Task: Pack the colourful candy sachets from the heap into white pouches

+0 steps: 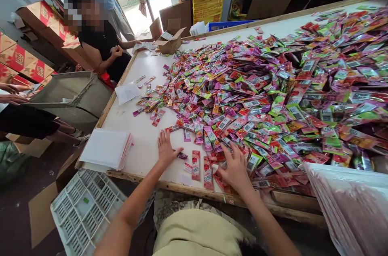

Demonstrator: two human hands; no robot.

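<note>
A large heap of small snack packets (pixel 242 86) in red, purple and green wrappers covers much of the white table (pixel 136 118). At the near edge of the heap is my left hand (pixel 165 150), its fingers spread over the tabletop. A dark packet (pixel 182 155) lies by its thumb. My right hand (pixel 237 168) reaches over the packets with thumb and fingers apart; what lies beneath its palm is hidden. Between my hands a red packet (pixel 196 165) lies lengthwise, with another red packet (pixel 208 173) beside it near my right thumb.
A stack of white pouches (pixel 104 149) sits at the left corner, and more pouches (pixel 348 199) at the right. Below the edge is a white plastic crate (pixel 86 211). An open carton (pixel 170 42) stands at the far side near a person (pixel 100 46).
</note>
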